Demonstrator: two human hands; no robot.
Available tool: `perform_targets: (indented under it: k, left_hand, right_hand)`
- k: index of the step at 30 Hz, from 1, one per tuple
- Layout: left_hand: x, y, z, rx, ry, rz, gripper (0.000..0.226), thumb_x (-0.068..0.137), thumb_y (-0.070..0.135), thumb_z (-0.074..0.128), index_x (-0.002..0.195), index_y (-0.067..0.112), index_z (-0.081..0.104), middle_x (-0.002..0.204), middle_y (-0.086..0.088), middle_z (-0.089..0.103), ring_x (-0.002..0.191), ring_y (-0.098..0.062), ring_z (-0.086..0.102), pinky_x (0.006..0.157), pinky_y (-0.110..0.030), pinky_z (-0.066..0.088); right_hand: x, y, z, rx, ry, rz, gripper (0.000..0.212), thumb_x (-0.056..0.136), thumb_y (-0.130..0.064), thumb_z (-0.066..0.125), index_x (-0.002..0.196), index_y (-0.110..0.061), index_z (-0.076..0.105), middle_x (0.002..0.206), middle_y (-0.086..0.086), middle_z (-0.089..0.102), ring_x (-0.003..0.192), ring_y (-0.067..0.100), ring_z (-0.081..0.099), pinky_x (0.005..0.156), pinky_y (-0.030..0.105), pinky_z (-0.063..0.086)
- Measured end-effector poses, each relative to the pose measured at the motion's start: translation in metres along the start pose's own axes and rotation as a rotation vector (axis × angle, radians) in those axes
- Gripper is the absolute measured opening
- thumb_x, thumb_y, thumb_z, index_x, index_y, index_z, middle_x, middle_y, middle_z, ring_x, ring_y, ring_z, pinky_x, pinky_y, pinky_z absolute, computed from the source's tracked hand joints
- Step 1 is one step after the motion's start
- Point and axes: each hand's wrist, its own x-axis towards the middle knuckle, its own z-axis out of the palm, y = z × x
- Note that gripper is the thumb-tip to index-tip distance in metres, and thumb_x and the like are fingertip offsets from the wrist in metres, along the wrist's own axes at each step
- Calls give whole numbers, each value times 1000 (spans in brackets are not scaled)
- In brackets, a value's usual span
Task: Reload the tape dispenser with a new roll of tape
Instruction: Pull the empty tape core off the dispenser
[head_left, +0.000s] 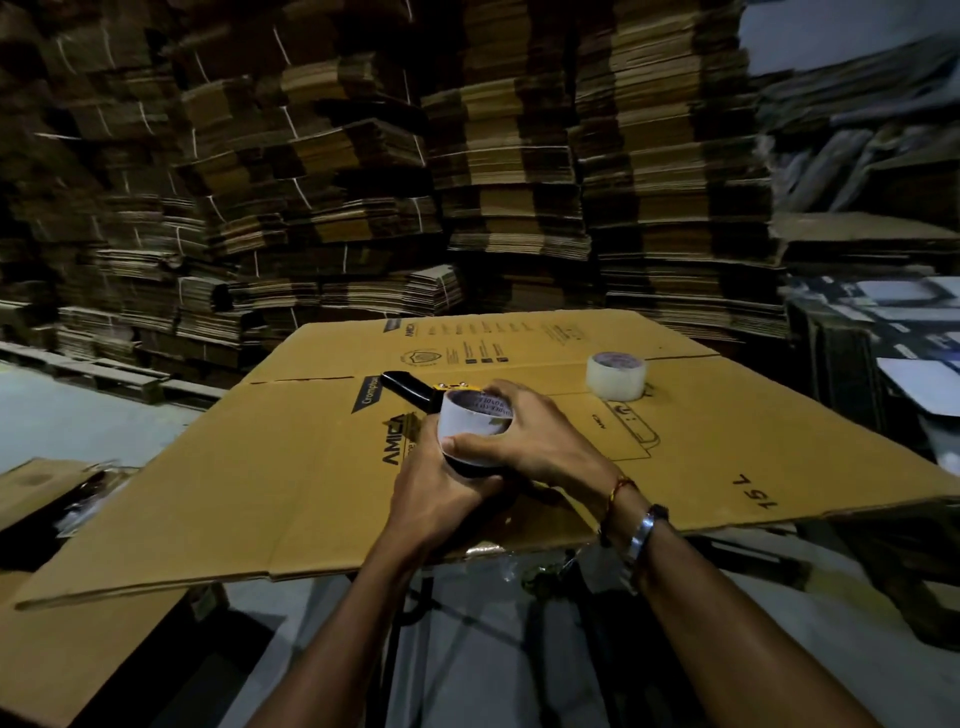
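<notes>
Cardboard, a large flattened carton sheet printed with "AMICA", lies across the bench as the working surface. Near its middle both hands close on one tape roll, white-sided with a printed core. The left hand curls round the roll from below, thumb pressed on its near side; the right hand wraps over its far and right side. Just behind the roll, touching it, sits the tape dispenser, its black handle pointing away to the left, with a yellow part beside the roll. A second tape roll, clear, stands apart on the sheet to the right. Stacks of flattened cartons fill the background.
</notes>
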Motion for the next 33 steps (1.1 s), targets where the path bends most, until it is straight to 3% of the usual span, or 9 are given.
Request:
perform_targets:
  k: [6,9,15,21,24,27,29,31,33]
  left_hand:
    - [2,-2,-1,-20,-9,47,70,72,39,85,132,46,50,121,12,69,106,-15,70,86,-51,59]
    - [1,-3,-1,-16,5,22,67,70,37,84,125,52,50,119,14,69,103,-12,70,86,-49,60]
    - [-1,-4,-1,-10,42,-46,71,63,45,80,125,36,49,109,10,70,96,-14,71,82,-49,60]
    - [-4,1,-2,7,27,-43,80,64,53,79,132,31,43,111,8,67,97,-14,69,82,-47,61]
    - [-5,2,-3,21,25,-45,78,65,51,81,130,33,42,113,9,66,98,-15,68,82,-47,60]
    - [-5,-1,-3,13,15,-91,73,64,54,82,124,34,46,112,11,68,99,-13,69,81,-45,60]
    - [-3,-5,-3,11,6,-105,66,65,54,79,121,34,50,109,10,72,97,-15,72,81,-48,61]
    - [-2,-9,-3,31,-3,-95,62,67,50,75,121,33,52,108,10,73,98,-14,72,83,-48,61]
    - [0,-9,-4,32,-8,-86,63,67,47,77,123,33,50,109,9,73,98,-13,71,83,-46,61]
  right_hand:
    - [2,5,-5,108,-69,8,84,74,-44,85,145,-20,47,119,-18,58,113,12,56,95,29,49]
    - [4,13,4,171,-14,27,86,67,-52,86,141,-26,51,131,-9,60,117,15,59,100,37,53]
    - [10,25,24,288,133,32,98,51,-76,83,134,-31,57,129,-6,66,112,16,67,96,44,57]
    - [10,18,23,321,111,74,93,52,-73,84,130,-27,59,121,-4,70,106,18,70,91,45,60]
    - [7,7,16,312,44,139,93,63,-61,85,141,-26,48,131,-2,63,112,23,65,93,47,59]
    - [-4,0,25,264,141,161,115,65,-62,84,155,-32,20,149,7,49,131,31,52,104,49,50]
    - [-14,-5,37,263,215,172,127,64,-61,85,159,-30,6,154,9,45,136,30,48,107,43,47]
    - [-18,-6,43,274,273,173,127,65,-57,86,159,-25,8,150,9,49,132,28,51,104,40,49]
    - [-17,-4,43,267,294,158,112,68,-52,87,154,-21,22,139,6,56,117,23,58,97,35,52]
